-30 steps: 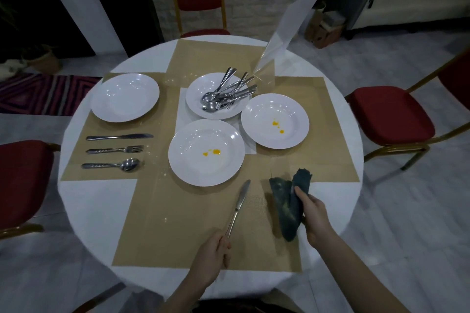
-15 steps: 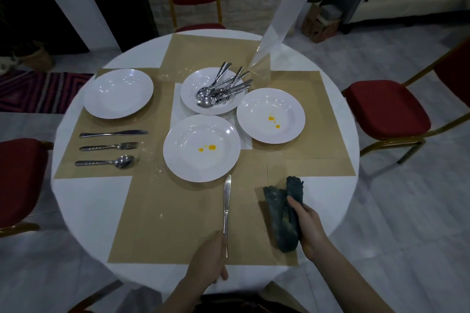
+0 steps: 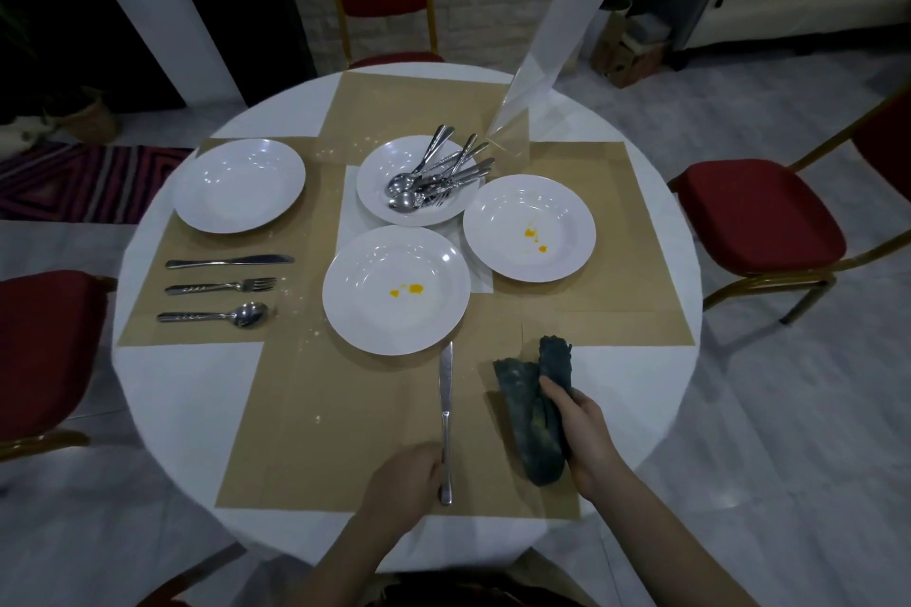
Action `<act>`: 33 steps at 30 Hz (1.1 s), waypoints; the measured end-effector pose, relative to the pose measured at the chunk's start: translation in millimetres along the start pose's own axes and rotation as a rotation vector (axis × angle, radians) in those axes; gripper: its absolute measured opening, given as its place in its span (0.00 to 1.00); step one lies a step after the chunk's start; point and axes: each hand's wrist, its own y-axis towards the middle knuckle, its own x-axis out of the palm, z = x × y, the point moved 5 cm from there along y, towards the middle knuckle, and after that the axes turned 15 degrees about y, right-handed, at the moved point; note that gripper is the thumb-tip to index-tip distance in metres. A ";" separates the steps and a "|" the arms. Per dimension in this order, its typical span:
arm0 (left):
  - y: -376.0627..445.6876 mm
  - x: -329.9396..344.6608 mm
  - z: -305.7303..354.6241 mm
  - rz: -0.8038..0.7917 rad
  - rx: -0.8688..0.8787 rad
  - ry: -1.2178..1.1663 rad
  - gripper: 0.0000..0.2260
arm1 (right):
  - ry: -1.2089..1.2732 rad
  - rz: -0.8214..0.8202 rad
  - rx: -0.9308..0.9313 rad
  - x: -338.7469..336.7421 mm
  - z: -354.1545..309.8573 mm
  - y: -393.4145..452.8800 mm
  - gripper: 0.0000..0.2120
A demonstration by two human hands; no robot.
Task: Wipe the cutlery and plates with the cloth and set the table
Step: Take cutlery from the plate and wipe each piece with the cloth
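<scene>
Holding knife [image 3: 446, 414] handle, L hand [image 3: 404, 490] fingers curled | R hand [image 3: 584, 434] fingers clamped on cloth [image 3: 530, 414]

Round table [image 3: 162, 389] white, crossed by tan paper mats [image 3: 345, 434]. Four plates white: the plate nearest the table's front edge [image 3: 374, 325] and the plate right of it [image 3: 567, 256] each bear orange-yellow spots; the left plate [image 3: 239, 185] is plain. Cutlery [image 3: 443, 177] on the central plate [image 3: 379, 192] silver. Cloth [image 3: 522, 409] right of the front plate dark blue-green, mottled. Chair seats [image 3: 759, 212] around the table red, frames gold. Rug [image 3: 93, 182] beyond the table's left side striped red, purple and black.
</scene>
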 end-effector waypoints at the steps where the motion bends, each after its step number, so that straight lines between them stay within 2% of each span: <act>1: -0.3 -3.4 -3.0 0.029 -0.006 -0.013 0.10 | -0.003 -0.002 -0.002 2.6 -0.7 1.6 0.15; 8: 9.1 -71.2 -20.0 0.188 0.024 -0.108 0.16 | -0.006 -0.052 -0.050 51.1 -28.8 18.4 0.18; 12: 23.8 -121.9 -22.5 0.278 0.020 -0.139 0.14 | -0.073 -0.117 -0.099 90.2 -50.6 33.8 0.19; 17: 55.9 -178.4 -30.4 0.324 0.021 -0.108 0.13 | -0.080 -0.118 -0.125 130.0 -71.1 63.0 0.10; 24: 138.4 -243.5 -42.8 0.312 0.090 -0.042 0.12 | -0.098 -0.101 -0.161 167.5 -91.2 96.5 0.12; 33: 278.3 -332.4 -8.4 0.510 0.152 0.007 0.09 | -0.036 0.005 -0.185 189.0 -104.9 129.0 0.07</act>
